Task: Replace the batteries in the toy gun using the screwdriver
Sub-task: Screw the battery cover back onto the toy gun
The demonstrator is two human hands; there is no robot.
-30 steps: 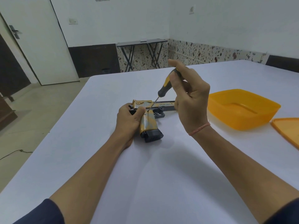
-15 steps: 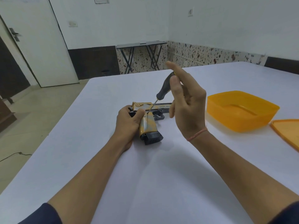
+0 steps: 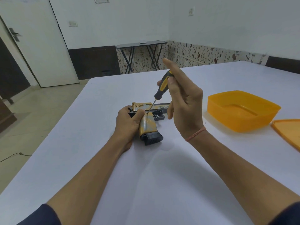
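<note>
Screwdriver (image 3: 163, 85) handle rotates, yellow stripe faces us; our right hand (image 3: 185, 108) pinches it, left hand (image 3: 128, 122) grips toy gun (image 3: 147, 125) toward far left corner of table (image 3: 162, 184). We keep tip seated, pressing down.

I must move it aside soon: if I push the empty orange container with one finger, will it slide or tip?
The orange container looks light: thin plastic, nothing inside. It would probably slide on the smooth table. Tipping seems unlikely, as it is wide and low.
</note>
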